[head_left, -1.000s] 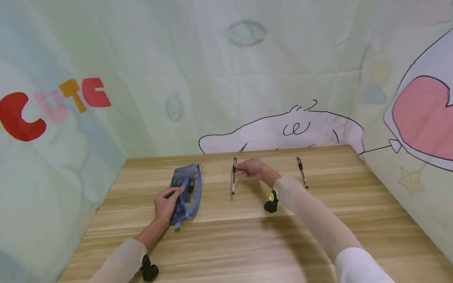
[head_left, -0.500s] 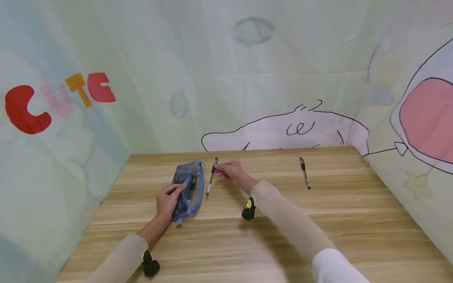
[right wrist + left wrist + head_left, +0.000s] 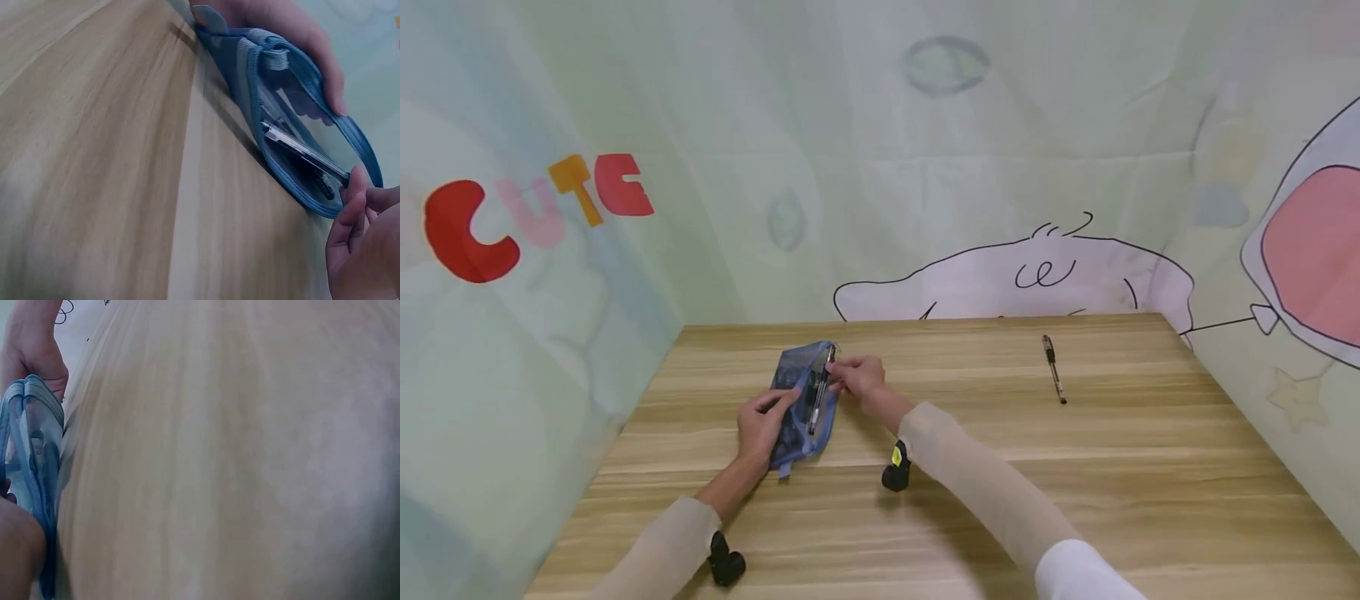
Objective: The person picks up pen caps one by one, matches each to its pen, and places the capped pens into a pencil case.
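Note:
My left hand [image 3: 762, 423] pinches the near side of a blue see-through zippered pencil case [image 3: 792, 450], whose mouth gapes to the right. In the right wrist view, the left thumb [image 3: 334, 94] lies over the zipper edge of the case [image 3: 253, 81]. My right hand [image 3: 861, 379] pinches a clear pen with a black grip [image 3: 817, 408] near its upper end. That pen [image 3: 306, 153] slants into the mouth of the case, between the two zipper edges. Dark items show inside beneath it. In the left wrist view, the case [image 3: 44, 425] hides most of the fingers.
A second black-and-clear pen [image 3: 1054, 371] lies on the wooden table [image 3: 1150, 467] toward the back right. A printed cloth [image 3: 925, 208] hangs behind the table and along both sides.
My right hand has carried the pen leftward from the middle of the table into the mouth of the pencil case. The left hand keeps its hold on the case.

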Available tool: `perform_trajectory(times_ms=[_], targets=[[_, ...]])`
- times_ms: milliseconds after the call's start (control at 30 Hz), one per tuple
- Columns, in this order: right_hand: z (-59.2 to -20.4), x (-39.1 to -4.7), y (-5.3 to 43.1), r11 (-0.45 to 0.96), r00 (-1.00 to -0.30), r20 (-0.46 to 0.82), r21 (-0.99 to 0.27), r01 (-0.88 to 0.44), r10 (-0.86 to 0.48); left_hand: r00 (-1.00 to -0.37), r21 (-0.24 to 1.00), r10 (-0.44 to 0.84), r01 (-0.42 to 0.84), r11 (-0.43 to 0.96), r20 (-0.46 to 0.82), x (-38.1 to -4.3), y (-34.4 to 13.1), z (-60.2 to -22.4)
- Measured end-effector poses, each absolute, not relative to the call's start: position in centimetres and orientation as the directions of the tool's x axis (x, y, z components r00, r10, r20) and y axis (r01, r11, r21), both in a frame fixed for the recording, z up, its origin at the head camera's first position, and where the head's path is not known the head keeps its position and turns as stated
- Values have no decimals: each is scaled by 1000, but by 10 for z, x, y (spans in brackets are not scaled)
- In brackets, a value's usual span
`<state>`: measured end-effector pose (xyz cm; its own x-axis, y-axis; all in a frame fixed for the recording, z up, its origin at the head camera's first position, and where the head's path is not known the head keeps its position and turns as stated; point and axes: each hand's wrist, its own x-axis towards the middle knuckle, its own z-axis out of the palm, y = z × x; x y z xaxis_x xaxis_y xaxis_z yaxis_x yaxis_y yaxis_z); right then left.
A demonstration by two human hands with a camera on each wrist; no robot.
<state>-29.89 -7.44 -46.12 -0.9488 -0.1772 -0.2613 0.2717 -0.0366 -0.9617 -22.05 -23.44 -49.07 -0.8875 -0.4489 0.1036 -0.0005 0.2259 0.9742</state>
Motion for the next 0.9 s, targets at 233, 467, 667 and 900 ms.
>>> perform_trajectory(times_ms=[233,467,667,900], targets=[[-466,-293,-81,128,-957,-244,-966,225,-157,-885,974,-454,-1,227,105,-221,-233,-492],[-466,-292,-82,250,-958,-237,-949,193,-160,-887,975,-450,-1,223,102,-223,-234,-493],[-466,-292,-80,296,-959,-229,-940,172,-168,-886,975,-456,-20,221,85,-225,-234,-496],[-460,-290,-75,267,-954,-205,-953,144,-217,-878,976,-471,-19,215,87,-224,-235,-495]])
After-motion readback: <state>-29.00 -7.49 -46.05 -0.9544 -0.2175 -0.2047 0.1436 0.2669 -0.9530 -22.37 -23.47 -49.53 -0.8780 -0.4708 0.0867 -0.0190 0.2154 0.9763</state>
